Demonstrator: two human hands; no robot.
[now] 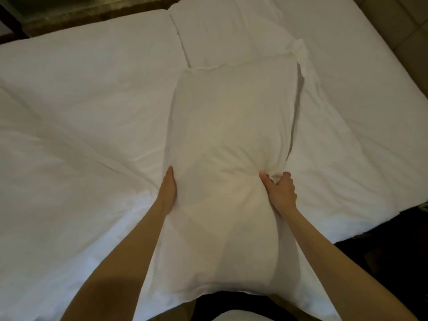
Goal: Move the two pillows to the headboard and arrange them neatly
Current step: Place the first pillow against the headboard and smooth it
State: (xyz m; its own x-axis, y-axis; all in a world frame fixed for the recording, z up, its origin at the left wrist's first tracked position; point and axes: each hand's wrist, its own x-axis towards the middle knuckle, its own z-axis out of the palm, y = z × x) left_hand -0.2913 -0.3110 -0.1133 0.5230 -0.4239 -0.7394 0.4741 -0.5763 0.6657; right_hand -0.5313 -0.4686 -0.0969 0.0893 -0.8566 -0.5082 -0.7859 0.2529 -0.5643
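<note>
So closest to the camera, at the bottom of the frame, both bare forearms reach up from the lower corners toward the middle. Between them is a long white pillow (231,163), held lengthwise so it runs from bottom centre up toward upper centre.

The left hand (168,191) is pressed flat along the pillow's left side, fingers mostly tucked behind the fabric, so only the thumb side and wrist really show; can't tell how far the fingers curl around. The right hand (279,189) is clearly pinching: thumb on top, fingers curled in, a bunch of pillowcase gathered tight between them. The fabric puckers into creases right at that grip.

Under and around the pillow is a white duvet (81,112), wrinkled, covering most of the left and centre of the frame. Plenty of open bedding on the left half.

Further up, in the upper centre, a second white pillow (227,38) lies flat, its near edge touching or just under the far end of the held one. A floppy corner of pillowcase sticks up between them.

The bed's right edge cuts diagonally from upper right to the lower right, with dark floor (393,262) beyond it. At the upper left, a dark strip (92,12) sits past the bed's far edge; too dim to say what it is.
</note>
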